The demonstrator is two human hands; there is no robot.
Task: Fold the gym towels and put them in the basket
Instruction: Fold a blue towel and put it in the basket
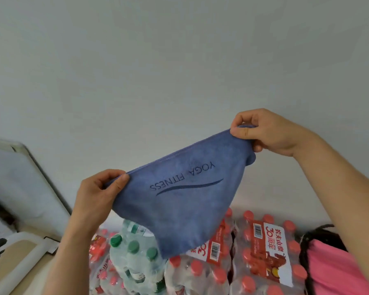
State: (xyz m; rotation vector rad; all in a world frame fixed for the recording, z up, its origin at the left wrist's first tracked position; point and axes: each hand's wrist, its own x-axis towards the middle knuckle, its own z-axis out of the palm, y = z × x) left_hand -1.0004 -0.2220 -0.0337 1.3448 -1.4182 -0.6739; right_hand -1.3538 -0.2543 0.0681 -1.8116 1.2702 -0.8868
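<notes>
A blue gym towel (185, 209) with "YOGA FITNESS" stitched on it hangs in the air in front of a pale wall. My left hand (98, 194) pinches its lower left corner between thumb and fingers. My right hand (268, 133) pinches the upper right corner, held higher, so the top edge slants up to the right. The rest of the towel droops to a point below. At the lower right edge a pink towel (337, 267) sits inside a dark-rimmed basket (305, 248), only partly in view.
Shrink-wrapped packs of red-capped water bottles (262, 256) and a pack of green-capped bottles (134, 252) stand below the towel. A white framed panel (24, 177) leans at the left, with a beige and white object (19, 254) beneath it.
</notes>
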